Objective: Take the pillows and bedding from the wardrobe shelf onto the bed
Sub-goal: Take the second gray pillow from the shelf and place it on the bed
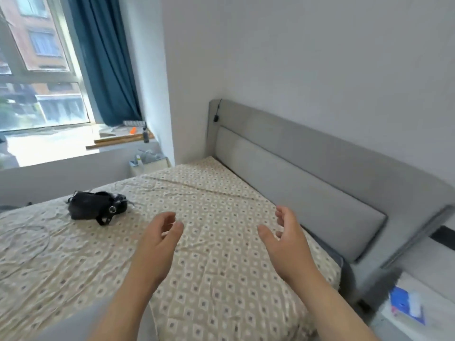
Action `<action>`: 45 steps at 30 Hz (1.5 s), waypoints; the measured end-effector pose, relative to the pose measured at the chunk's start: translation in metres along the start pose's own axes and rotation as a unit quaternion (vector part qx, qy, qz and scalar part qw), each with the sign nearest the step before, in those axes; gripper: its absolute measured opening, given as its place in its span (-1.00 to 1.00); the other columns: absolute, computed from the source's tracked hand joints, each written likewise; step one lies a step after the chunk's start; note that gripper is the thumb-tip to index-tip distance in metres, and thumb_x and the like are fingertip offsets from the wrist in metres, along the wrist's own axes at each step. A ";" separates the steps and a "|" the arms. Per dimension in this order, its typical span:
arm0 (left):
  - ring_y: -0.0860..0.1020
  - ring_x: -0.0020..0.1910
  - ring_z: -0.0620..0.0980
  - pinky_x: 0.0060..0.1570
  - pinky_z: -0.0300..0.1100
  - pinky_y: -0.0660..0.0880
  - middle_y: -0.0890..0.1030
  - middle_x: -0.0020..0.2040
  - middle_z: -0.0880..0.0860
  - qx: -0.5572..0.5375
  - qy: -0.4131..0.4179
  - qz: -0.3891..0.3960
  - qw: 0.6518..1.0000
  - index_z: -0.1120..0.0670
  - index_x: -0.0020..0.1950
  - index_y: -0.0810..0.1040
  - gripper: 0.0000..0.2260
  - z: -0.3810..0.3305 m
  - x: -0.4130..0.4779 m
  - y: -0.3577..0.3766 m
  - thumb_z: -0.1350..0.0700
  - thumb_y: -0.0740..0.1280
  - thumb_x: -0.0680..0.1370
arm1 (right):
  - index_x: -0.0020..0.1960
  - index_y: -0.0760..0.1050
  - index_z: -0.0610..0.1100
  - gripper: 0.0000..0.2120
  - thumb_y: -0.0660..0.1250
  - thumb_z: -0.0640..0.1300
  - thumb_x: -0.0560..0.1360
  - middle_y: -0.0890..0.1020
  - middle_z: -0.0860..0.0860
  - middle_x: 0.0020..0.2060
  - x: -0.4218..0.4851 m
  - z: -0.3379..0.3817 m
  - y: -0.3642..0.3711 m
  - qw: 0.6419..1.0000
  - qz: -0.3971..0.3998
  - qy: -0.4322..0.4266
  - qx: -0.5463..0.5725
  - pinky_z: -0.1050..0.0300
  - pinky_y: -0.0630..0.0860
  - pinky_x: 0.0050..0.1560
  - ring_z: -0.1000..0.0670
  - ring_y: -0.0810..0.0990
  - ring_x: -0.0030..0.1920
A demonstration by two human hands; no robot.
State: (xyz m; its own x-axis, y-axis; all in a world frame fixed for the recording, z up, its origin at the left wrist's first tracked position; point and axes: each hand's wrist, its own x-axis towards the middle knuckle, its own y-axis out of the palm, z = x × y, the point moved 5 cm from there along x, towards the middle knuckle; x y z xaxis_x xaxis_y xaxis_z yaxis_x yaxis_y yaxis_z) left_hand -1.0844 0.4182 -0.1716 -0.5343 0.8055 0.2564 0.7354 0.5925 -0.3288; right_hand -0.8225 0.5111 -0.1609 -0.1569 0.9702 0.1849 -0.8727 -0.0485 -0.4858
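Note:
The bed (216, 271) fills the lower half of the view, covered by a beige sheet with a small square pattern. Its grey padded headboard (307, 173) runs along the right wall. My left hand (157, 244) and my right hand (285, 239) hover above the sheet near the head end, palms facing each other, fingers spread and holding nothing. No pillow or folded bedding lies on the bed. The wardrobe is out of view.
A black bag (96, 206) with a strap lies on the bed's far left side. A white bedside table (147, 164) stands beyond the bed under the window (41, 70) with a blue curtain (105, 57). Another nightstand with a blue item (406, 303) sits at lower right.

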 end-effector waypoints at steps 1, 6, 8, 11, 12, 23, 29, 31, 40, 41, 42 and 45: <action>0.47 0.01 -0.36 -0.12 -0.41 0.35 0.55 0.09 -0.10 -0.003 0.017 0.020 1.000 -0.06 0.19 0.47 -0.80 -0.023 0.000 0.024 0.03 0.29 0.56 | 0.47 0.19 0.00 -0.38 0.34 0.10 0.50 0.35 0.04 0.42 -0.001 -0.006 -0.032 1.000 -0.021 0.007 0.002 -0.07 0.33 0.39 0.07 0.34 0.38; 0.46 -0.01 -0.41 -0.12 -0.42 0.34 0.53 0.06 -0.22 -0.029 0.087 0.099 0.991 -0.09 0.20 0.47 -0.78 -0.114 -0.011 0.127 -0.01 0.30 0.56 | 0.49 0.16 0.06 -0.37 0.31 0.14 0.51 0.32 0.08 0.43 -0.012 -0.034 -0.165 0.994 -0.103 0.030 -0.012 -0.05 0.32 0.38 0.06 0.32 0.39; 0.47 0.06 -0.33 -0.08 -0.39 0.34 0.53 0.12 -0.13 -0.047 0.116 0.133 0.983 -0.09 0.22 0.45 -0.76 -0.147 -0.019 0.170 -0.01 0.29 0.56 | 0.48 0.16 0.09 -0.39 0.29 0.16 0.50 0.32 0.10 0.43 -0.022 -0.042 -0.214 0.989 -0.141 0.032 -0.021 -0.04 0.32 0.38 0.10 0.30 0.39; 0.45 0.23 -0.12 0.11 -0.21 0.39 0.47 0.28 -0.05 -0.074 0.154 0.207 0.963 -0.03 0.37 0.39 -0.62 -0.201 -0.040 0.239 -0.03 0.28 0.56 | 0.47 0.20 0.10 -0.42 0.29 0.15 0.50 0.35 0.12 0.41 -0.044 -0.057 -0.287 0.976 -0.210 0.044 -0.040 -0.01 0.31 0.37 0.11 0.32 0.37; 0.41 0.29 -0.08 0.21 -0.12 0.37 0.44 0.32 -0.04 -0.075 0.164 0.236 0.955 -0.03 0.41 0.36 -0.58 -0.218 -0.049 0.261 -0.05 0.27 0.56 | 0.47 0.22 0.08 -0.42 0.29 0.14 0.51 0.36 0.12 0.41 -0.054 -0.063 -0.310 0.970 -0.231 0.051 -0.051 0.02 0.32 0.36 0.11 0.33 0.36; 0.40 0.15 -0.32 0.22 -0.10 0.31 0.35 0.39 -0.17 -0.166 0.263 0.479 0.821 -0.18 0.45 0.28 -0.52 -0.359 -0.170 0.457 -0.14 0.27 0.54 | 0.42 0.25 0.12 -0.47 0.25 0.19 0.49 0.37 0.20 0.34 -0.199 -0.106 -0.494 0.861 -0.459 0.189 -0.109 0.13 0.32 0.24 0.18 0.33 0.25; 0.32 0.35 -0.13 0.26 -0.09 0.28 0.32 0.37 -0.27 -0.203 0.297 0.604 0.712 -0.25 0.43 0.27 -0.52 -0.405 -0.254 0.528 -0.21 0.24 0.51 | 0.42 0.25 0.13 -0.47 0.25 0.19 0.49 0.34 0.23 0.35 -0.282 -0.104 -0.531 0.752 -0.589 0.260 -0.144 0.15 0.30 0.20 0.21 0.31 0.25; 0.31 0.32 -0.16 0.24 -0.11 0.27 0.31 0.33 -0.30 -0.220 0.300 0.638 0.674 -0.29 0.40 0.28 -0.53 -0.418 -0.279 0.541 -0.23 0.24 0.50 | 0.44 0.24 0.12 -0.45 0.24 0.19 0.49 0.34 0.21 0.37 -0.303 -0.099 -0.533 0.716 -0.620 0.278 -0.159 0.16 0.29 0.21 0.22 0.30 0.26; 0.30 0.36 -0.15 0.25 -0.09 0.28 0.32 0.33 -0.28 -0.293 0.316 0.747 0.506 -0.28 0.40 0.28 -0.56 -0.475 -0.406 0.540 -0.19 0.26 0.52 | 0.47 0.22 0.08 -0.43 0.25 0.17 0.52 0.31 0.14 0.43 -0.413 -0.059 -0.520 0.559 -0.712 0.364 -0.221 0.12 0.32 0.28 0.11 0.29 0.38; 0.30 0.37 -0.13 0.25 -0.08 0.29 0.32 0.32 -0.28 -0.298 0.315 0.757 0.489 -0.29 0.39 0.29 -0.56 -0.482 -0.423 0.534 -0.19 0.26 0.52 | 0.47 0.22 0.09 -0.43 0.25 0.18 0.51 0.32 0.15 0.42 -0.427 -0.051 -0.517 0.542 -0.719 0.370 -0.228 0.14 0.33 0.25 0.12 0.30 0.36; 0.30 0.38 -0.11 0.25 -0.07 0.29 0.32 0.31 -0.28 -0.302 0.316 0.767 0.470 -0.29 0.39 0.29 -0.57 -0.488 -0.441 0.527 -0.19 0.25 0.52 | 0.46 0.22 0.11 -0.44 0.25 0.20 0.50 0.32 0.17 0.41 -0.443 -0.044 -0.514 0.524 -0.727 0.376 -0.238 0.16 0.33 0.21 0.15 0.31 0.33; 0.28 0.42 -0.05 0.28 -0.03 0.29 0.31 0.36 -0.22 -0.318 0.334 0.780 0.422 -0.23 0.42 0.28 -0.54 -0.506 -0.498 0.499 -0.17 0.24 0.53 | 0.42 0.23 0.17 -0.46 0.24 0.22 0.49 0.34 0.20 0.40 -0.490 -0.019 -0.507 0.462 -0.747 0.400 -0.260 0.16 0.35 0.17 0.19 0.32 0.28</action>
State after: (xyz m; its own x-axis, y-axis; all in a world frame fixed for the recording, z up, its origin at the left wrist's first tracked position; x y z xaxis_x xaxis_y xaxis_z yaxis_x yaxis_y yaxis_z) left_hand -0.2403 0.3066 -0.0029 0.8880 -0.1022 0.4484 0.0501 -0.9477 -0.3153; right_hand -0.2941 0.0652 -0.0213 0.8444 -0.3846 0.3729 0.5324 0.6799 -0.5043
